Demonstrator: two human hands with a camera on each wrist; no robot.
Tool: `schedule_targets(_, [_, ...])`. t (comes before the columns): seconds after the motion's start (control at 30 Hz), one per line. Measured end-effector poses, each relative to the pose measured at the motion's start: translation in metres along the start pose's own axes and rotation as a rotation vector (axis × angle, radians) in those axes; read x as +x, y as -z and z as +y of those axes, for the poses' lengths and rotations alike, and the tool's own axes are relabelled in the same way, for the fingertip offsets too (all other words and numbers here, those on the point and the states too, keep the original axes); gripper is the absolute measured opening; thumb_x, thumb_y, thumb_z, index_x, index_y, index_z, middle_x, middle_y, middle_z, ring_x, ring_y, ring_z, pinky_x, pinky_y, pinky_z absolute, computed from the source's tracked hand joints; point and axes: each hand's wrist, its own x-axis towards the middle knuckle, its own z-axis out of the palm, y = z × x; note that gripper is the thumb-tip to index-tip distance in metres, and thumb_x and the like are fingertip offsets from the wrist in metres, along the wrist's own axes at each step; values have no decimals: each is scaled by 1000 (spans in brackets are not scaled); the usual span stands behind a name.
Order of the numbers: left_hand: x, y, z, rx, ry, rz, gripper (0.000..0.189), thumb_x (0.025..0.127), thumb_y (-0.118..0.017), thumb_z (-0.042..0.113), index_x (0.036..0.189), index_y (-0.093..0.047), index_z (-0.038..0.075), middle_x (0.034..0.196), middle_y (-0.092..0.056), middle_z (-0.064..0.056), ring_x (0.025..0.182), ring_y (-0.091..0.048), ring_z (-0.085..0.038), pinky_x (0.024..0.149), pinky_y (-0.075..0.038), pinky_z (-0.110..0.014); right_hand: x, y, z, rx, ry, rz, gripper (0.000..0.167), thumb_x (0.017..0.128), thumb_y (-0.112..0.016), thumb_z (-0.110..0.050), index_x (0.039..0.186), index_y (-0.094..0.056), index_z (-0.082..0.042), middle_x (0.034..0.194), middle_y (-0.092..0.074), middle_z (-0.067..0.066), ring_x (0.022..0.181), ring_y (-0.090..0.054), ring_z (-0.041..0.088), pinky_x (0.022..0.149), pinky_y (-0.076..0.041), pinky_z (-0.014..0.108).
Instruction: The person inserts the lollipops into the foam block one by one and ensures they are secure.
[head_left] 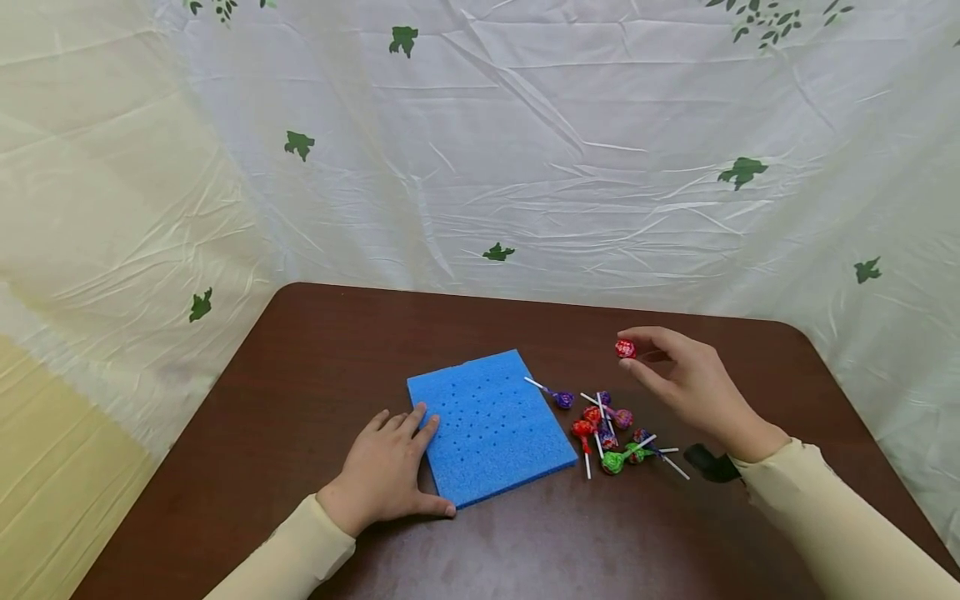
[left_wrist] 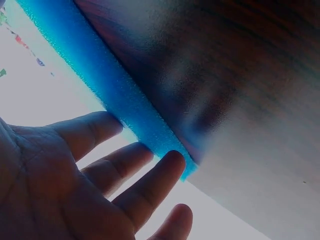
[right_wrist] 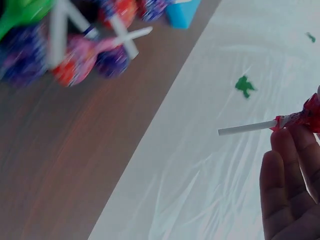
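Observation:
A blue foam block (head_left: 495, 467) dotted with small holes lies flat on the table. Along its left edge rests my left hand (head_left: 390, 471), fingers spread; in the left wrist view several fingertips (left_wrist: 172, 162) touch the foam's side. My right hand (head_left: 686, 383) is raised over the table, right of the block, and pinches a red-wrapped lollipop (head_left: 626, 349) by its head between thumb and fingers. In the right wrist view its bare white stick (right_wrist: 247, 128) points away from the fingers. Between block and right hand lies a pile of lollipops (head_left: 612, 462) in red, green, purple and pink wrappers.
One purple lollipop (head_left: 564, 400) lies apart from the pile, its stick overlapping the foam's right edge. The dark brown table (head_left: 352, 333) has rounded far corners. Behind it hangs a white cloth (head_left: 600, 167) printed with green leaves.

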Motion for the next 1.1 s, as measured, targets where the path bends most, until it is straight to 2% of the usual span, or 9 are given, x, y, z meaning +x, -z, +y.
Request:
schedule_targets(0.1, [0, 0, 0, 0, -1, 6, 117, 68, -58, 89, 151, -44, 8, 154, -39, -17, 135, -45, -32, 111, -29, -55, 5, -8, -7, 35, -3, 3, 43, 83, -78, 4, 122, -65, -6, 108, -69, -1, 90, -68, 16, 80, -49, 11])
schedule_targets(0.27, [-1, 1, 1, -11, -5, 17, 117, 67, -59, 89, 150, -46, 7, 153, -40, -18, 134, -47, -33, 111, -29, -55, 13, -22, -21, 116, -42, 6, 42, 85, -77, 0, 124, -64, -8, 107, -68, -3, 91, -68, 13, 80, -53, 18])
schedule_targets(0.5, [-2, 2, 0, -2, 8, 17, 117, 66, -58, 90, 150, -47, 8, 153, -41, -17, 132, -49, -31, 111, -30, -55, 23, -50, -40, 233, -8, 19, 40, 89, -74, -2, 127, -65, -11, 104, -71, 0, 83, -69, 13, 76, -55, 23])
schedule_targets(0.67, [-1, 3, 0, -1, 9, 12, 117, 66, -59, 90, 149, -47, 8, 153, -41, -17, 131, -49, -31, 111, -29, -55, 28, -71, -52, 299, -24, -7, 38, 90, -75, -6, 126, -66, -12, 104, -71, -3, 81, -69, 12, 74, -57, 28])
schedule_targets(0.8, [0, 3, 0, -4, 13, 10, 117, 66, -59, 90, 149, -47, 8, 153, -42, -17, 131, -50, -32, 111, -30, -55, 32, -88, -58, 322, -36, -31, 38, 91, -74, -9, 127, -65, -13, 105, -71, -4, 82, -67, 10, 73, -57, 30])
schedule_targets(0.97, [2, 2, -1, 0, 20, 9, 118, 66, -58, 91, 149, -48, 8, 152, -42, -17, 131, -50, -32, 110, -30, -55, 34, -106, -60, 299, -77, -66, 38, 92, -73, -13, 129, -66, -17, 106, -71, -6, 83, -66, 7, 72, -57, 29])
schedule_targets(1.1, [2, 2, -1, -5, 25, 4, 118, 66, -58, 91, 149, -48, 7, 152, -42, -17, 131, -50, -33, 110, -30, -56, 34, -116, -60, 304, -115, -85, 36, 92, -73, -14, 128, -67, -18, 106, -71, -5, 85, -68, 10, 73, -57, 29])
